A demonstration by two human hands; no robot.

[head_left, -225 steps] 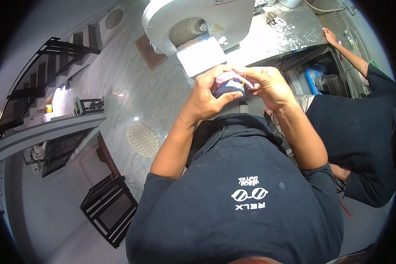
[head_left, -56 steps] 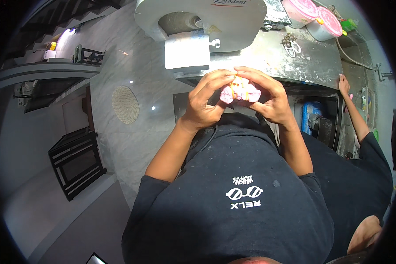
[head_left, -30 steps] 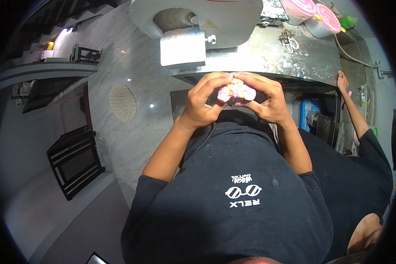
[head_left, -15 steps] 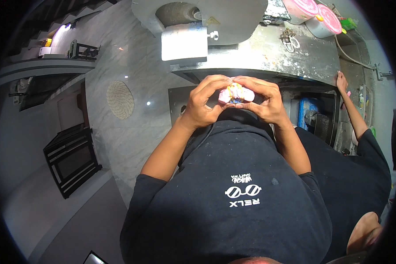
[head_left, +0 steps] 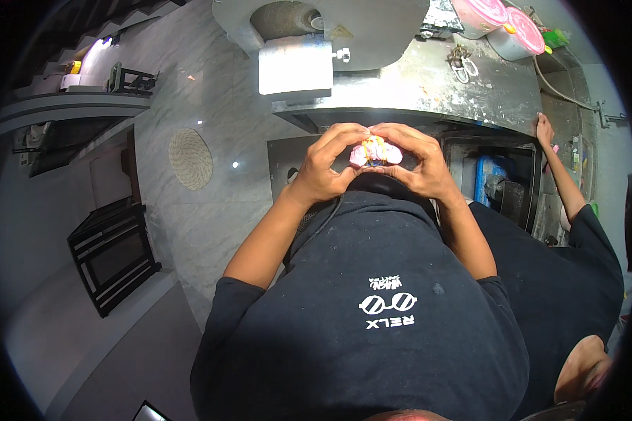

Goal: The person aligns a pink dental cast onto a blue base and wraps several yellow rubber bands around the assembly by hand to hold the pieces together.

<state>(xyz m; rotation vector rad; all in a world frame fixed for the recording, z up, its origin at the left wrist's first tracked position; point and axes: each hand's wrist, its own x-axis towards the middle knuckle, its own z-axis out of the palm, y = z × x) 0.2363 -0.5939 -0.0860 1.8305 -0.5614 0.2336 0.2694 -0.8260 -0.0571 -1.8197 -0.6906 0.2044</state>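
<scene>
Both of my hands are raised in front of my chest, just short of the worktop's near edge. Between them is a small lumpy pink piece (head_left: pixel 376 150) with yellow bands across its middle and a bit of blue low on it. My left hand (head_left: pixel 328 158) pinches it from the left, its fingers arched over the top and its thumb below. From the right, my right hand (head_left: pixel 425 156) holds it the same way, and the fingertips of both hands meet at the top. What the pink piece is cannot be made out.
Ahead lies a stained metal worktop (head_left: pixel 407 95) with a grey machine (head_left: pixel 379 31), a white block (head_left: pixel 295 68), metal rings (head_left: pixel 462 68) and pink-lidded buckets (head_left: pixel 516 35). Close on my right, a co-worker's hand (head_left: pixel 545 130) rests at its edge. Below is an open compartment with a blue container (head_left: pixel 482 179).
The pink piece has tilted slightly between my fingers, showing less of the blue. Both hands keep their grip in nearly the same place.
</scene>
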